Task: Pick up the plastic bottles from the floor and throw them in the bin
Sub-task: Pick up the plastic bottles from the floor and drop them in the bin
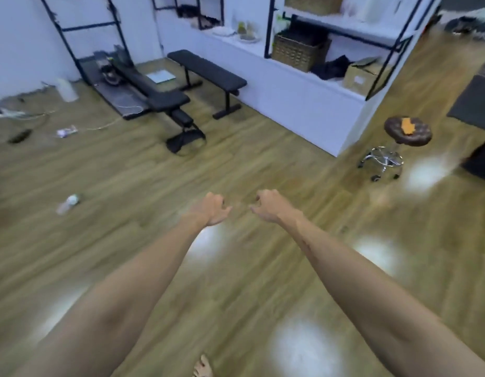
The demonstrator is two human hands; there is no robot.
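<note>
Hands (214, 209) (268, 206) hang empty, fingers loosely curled. Search step seems in hand: a bottle (68, 203) lies well left of the left fingers (226, 206). Next comes stepping over and reaching down.

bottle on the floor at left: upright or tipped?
Tipped. The plastic bottle lies on its side on the wooden floor, long axis slanting along the boards. Neither hand touches it.

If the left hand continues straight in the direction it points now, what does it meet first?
Probably bare floor. The left hand, empty and loosely curled, points ahead toward the black bench; depth is unclear. The plastic bottle lies well off to its left.
</note>
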